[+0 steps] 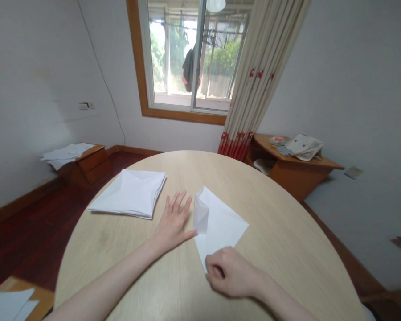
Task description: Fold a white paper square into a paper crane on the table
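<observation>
A folded sheet of white paper (222,218) lies on the round wooden table (274,267), with a raised, creased flap along its left side. My left hand (173,220) is open beside that flap, fingers spread, its thumb tip touching the paper's left edge. At the paper's near corner, my right hand (229,272) is curled into a loose fist against the lower edge. A gap shows inside the curled fingers, and I see no paper in it. To the left of my left hand is a stack of folded white paper (130,194).
Beyond the table stand a small wooden cabinet (92,165) with papers on it and a corner desk (290,174) holding a light bag (304,146). A curtain (257,84) hangs beside the window. More white sheets (10,305) lie at the lower left.
</observation>
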{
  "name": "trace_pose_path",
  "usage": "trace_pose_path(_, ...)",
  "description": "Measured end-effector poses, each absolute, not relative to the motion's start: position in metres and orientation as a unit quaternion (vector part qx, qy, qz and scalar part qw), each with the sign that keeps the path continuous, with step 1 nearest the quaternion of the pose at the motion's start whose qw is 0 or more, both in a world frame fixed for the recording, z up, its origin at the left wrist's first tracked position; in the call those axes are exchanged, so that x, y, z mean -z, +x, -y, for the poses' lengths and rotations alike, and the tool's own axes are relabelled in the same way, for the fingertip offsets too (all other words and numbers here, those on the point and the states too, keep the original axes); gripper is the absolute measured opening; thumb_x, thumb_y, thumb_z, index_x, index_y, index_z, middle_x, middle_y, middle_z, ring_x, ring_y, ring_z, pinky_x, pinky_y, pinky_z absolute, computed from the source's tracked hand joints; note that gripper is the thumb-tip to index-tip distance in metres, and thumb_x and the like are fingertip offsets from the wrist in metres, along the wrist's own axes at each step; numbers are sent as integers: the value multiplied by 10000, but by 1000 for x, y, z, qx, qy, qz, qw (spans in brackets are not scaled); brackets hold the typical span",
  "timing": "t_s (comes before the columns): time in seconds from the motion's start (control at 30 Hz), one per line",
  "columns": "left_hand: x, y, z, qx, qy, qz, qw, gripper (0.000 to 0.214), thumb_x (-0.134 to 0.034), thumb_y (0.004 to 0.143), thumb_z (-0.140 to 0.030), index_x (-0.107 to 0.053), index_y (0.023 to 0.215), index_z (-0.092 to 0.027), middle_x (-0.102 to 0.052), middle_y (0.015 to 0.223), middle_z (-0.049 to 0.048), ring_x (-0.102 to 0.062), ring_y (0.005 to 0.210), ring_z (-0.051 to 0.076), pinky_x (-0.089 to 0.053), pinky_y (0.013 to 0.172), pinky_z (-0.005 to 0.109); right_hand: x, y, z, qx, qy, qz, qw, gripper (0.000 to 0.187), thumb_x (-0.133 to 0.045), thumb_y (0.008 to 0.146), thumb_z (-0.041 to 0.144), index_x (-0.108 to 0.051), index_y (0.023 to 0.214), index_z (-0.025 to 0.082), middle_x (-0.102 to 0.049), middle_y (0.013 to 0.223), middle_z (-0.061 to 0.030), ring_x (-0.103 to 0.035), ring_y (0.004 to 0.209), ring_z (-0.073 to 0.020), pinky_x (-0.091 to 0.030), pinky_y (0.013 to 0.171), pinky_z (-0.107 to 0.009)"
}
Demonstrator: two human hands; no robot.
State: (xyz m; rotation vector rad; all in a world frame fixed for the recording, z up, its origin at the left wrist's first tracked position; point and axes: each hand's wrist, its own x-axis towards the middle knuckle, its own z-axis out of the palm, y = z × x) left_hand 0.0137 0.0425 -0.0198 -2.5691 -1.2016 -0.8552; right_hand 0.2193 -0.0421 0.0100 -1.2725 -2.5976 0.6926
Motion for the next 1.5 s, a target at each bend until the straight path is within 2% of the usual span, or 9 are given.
trace_pose_path(0.2, 18, 15, -39, 288, -863, 400, 108, 1024, -694, 771, -482, -76, 1507, -128, -251, 1513, 226, -156, 1422, 392, -141, 1132, 595, -4, 225, 30, -126, -493, 846, 159, 266, -468, 923, 250, -536, 675, 187, -574, 659, -11, -530, 631, -147, -335, 600, -249)
trace_pose_path(0.33, 18, 16, -36, 301, -857, 401, 121, 1027, -687, 785, -450, -29, 1512, -145, -239, 1515, 215, -147, 1423, 394, -142, 1137, 595, 1, 230, 21, -102, -533, 820, 181, 144, -545, 911, 260, -543, 785, 190, -579, 739, -24, -540, 732, -184, -373, 662, -274)
trace_pose_path(0.47, 17, 17, -31, 314, -859, 383, 131, 967, -645, 828, -403, -5, 1518, -180, -214, 1524, 193, -139, 1424, 395, -155, 1135, 607, 4, 231, 17, -117, -542, 813, 179, 148, -571, 907, 255, -524, 777, 201, -583, 755, -18, -531, 746, -186, -376, 674, -285)
trace_pose_path(0.67, 16, 21, -23, 304, -884, 312, 167, 801, -597, 847, -138, -181, 1493, -363, -191, 1535, 90, -156, 1426, 352, -177, 1135, 598, 4, 230, 17, -129, -548, 809, 170, 158, -586, 900, 249, -521, 764, 200, -577, 748, -9, -526, 739, -184, -374, 672, -284)
trace_pose_path(0.77, 15, 23, -21, 293, -895, 293, 166, 791, -597, 808, -68, -282, 1462, -382, -230, 1529, 64, -165, 1423, 352, -162, 1134, 606, 5, 230, 17, -131, -549, 807, 171, 159, -604, 890, 249, -527, 762, 195, -580, 755, -10, -534, 747, -186, -375, 678, -282)
trace_pose_path(1.03, 13, 22, -22, 255, -905, 301, 161, 716, -651, 810, -203, -348, 1440, -358, -196, 1568, 62, -144, 1431, 374, -108, 1127, 630, 1, 229, 16, -135, -555, 804, 165, 166, -607, 889, 261, -530, 757, 196, -580, 744, -8, -536, 744, -188, -377, 677, -281)
trace_pose_path(1.2, 14, 22, -21, 280, -891, 308, 180, 522, -575, 868, -249, -451, 1374, -279, -281, 1529, 108, -119, 1440, 347, -86, 1135, 619, 0, 228, 17, -130, -552, 809, 155, 152, -552, 924, 237, -538, 780, 189, -606, 776, -26, -551, 772, -196, -385, 694, -289)
trace_pose_path(1.33, 11, 19, -21, 314, -871, 321, 201, 352, -515, 906, -265, -545, 1253, -215, -378, 1465, 137, -137, 1439, 307, -89, 1153, 587, -1, 229, 17, -118, -545, 817, 145, 199, -440, 974, 206, -550, 809, 183, -626, 814, -49, -551, 804, -205, -385, 718, -306)
trace_pose_path(1.5, 4, 16, -21, 342, -852, 338, 210, 190, -496, 910, -275, -629, 1005, -177, -478, 1383, 144, -278, 1387, 296, -117, 1168, 562, -3, 231, 16, -129, -538, 820, 144, 203, -432, 977, 209, -550, 814, 185, -631, 824, -49, -547, 801, -200, -388, 718, -304)
